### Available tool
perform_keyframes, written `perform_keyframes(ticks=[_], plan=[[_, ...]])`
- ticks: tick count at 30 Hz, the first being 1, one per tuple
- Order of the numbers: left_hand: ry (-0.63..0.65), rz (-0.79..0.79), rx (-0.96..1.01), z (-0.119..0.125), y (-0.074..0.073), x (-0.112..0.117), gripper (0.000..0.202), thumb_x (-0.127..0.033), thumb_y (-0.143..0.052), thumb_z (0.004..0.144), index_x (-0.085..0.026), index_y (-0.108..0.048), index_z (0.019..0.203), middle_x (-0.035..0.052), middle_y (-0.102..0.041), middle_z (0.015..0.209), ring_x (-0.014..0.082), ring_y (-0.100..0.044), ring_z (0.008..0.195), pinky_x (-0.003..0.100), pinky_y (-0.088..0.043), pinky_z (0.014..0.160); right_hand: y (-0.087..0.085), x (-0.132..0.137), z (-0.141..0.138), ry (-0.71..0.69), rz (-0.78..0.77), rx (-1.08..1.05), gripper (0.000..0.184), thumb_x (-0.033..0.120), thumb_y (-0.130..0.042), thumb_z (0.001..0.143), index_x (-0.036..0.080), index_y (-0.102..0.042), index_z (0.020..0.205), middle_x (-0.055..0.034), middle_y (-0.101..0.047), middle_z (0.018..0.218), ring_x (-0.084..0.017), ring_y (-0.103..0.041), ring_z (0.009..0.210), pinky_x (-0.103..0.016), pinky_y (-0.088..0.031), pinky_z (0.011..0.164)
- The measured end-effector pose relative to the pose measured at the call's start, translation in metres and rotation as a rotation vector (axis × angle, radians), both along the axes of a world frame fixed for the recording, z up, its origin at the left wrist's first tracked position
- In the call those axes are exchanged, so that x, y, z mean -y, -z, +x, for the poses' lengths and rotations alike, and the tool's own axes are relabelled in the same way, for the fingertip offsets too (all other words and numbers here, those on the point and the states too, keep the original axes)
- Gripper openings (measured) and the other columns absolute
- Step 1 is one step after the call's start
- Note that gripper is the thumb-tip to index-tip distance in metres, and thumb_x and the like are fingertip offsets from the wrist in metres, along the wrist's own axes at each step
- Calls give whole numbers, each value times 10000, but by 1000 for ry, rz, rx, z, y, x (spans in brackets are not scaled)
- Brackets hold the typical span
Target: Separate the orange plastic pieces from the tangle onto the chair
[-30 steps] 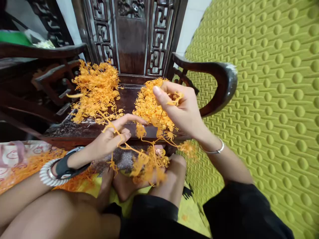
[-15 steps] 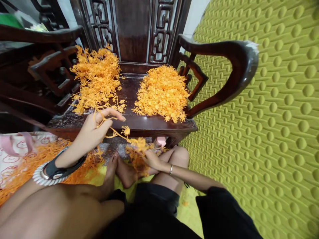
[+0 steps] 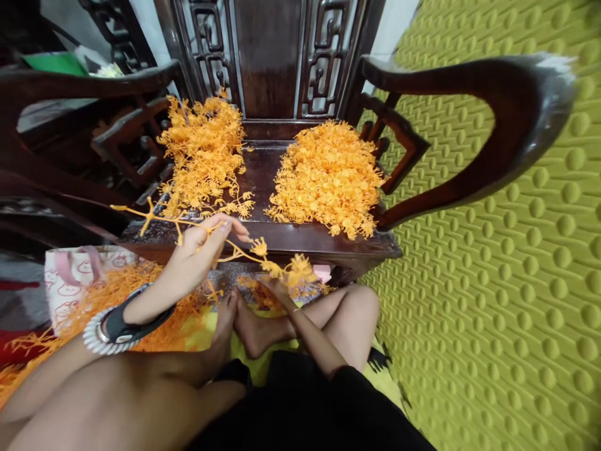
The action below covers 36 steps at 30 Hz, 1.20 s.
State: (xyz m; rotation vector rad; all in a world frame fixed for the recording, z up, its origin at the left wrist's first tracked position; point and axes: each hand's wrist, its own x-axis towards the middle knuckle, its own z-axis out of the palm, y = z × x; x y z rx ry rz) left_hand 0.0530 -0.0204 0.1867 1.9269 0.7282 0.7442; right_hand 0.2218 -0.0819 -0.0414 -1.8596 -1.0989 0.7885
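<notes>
My left hand point(image 3: 204, 241) is closed with thumb and fingers pinching a thin orange plastic flower stem point(image 3: 239, 250). Bare forked ends of the stem stick out to the left, and orange blossoms point(image 3: 300, 270) sit on its right end. Lower down, my right hand point(image 3: 277, 289) reaches to a heap of small orange pieces point(image 3: 263, 295) near the feet; its fingers are blurred and partly hidden. Two piles of orange plastic flower sprays, a left pile point(image 3: 204, 156) and a right pile point(image 3: 331, 178), lie on the dark wooden chair seat point(image 3: 260, 172) beyond my hands.
A mass of bare orange stems point(image 3: 173, 326) spreads on the floor at the left, beside a white patterned bag point(image 3: 61, 288) with pink handles. The chair's curved armrest point(image 3: 511, 125) juts out at right, before a yellow-green bumpy padded surface point(image 3: 526, 282). A pink object point(image 3: 322, 272) is under the seat edge.
My right hand has left the blossom end of the stem and moved down to the small orange pieces. My left hand still grips the stem, now turned with its bare end pointing left.
</notes>
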Motion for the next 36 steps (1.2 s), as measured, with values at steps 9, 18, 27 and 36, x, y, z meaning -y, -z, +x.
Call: perform_keyframes(ticks=[9, 18, 27, 36], plan=[[76, 103, -159, 12, 6, -9, 358, -329, -358, 974, -179, -603, 761, -32, -458, 531, 105, -405, 467, 240, -338, 495, 11, 31, 65, -17, 3, -127, 305, 346, -563, 914, 150, -569, 1148, -78, -594, 1148, -200, -602, 989, -409, -521, 846], [280, -196, -254, 13, 41, -13, 429, -432, -295, 986, -161, -583, 820, -74, -421, 446, 86, -407, 368, 210, -354, 427, -76, 76, 22, -139, 363, -470, 666, 742, -381, 825, 253, -489, 1265, -113, -561, 1280, -269, -546, 1168, -428, -461, 973], [387, -229, -38, 29, 52, -34, 464, -360, -276, 999, -151, -586, 725, 31, -630, 714, 123, -572, 678, 246, -454, 696, -104, 67, -30, -161, 61, -539, 320, 494, -649, 801, 199, -671, 924, -27, -608, 720, -148, -510, 641, -260, -426, 608], [409, -226, -173, 5, 62, -25, 437, -364, -340, 968, -149, -655, 757, 29, -650, 709, 139, -575, 664, 252, -425, 666, -90, 73, -37, -201, -100, -774, 446, 597, -744, 638, 200, -548, 695, 10, -532, 610, -116, -478, 552, -227, -396, 528]])
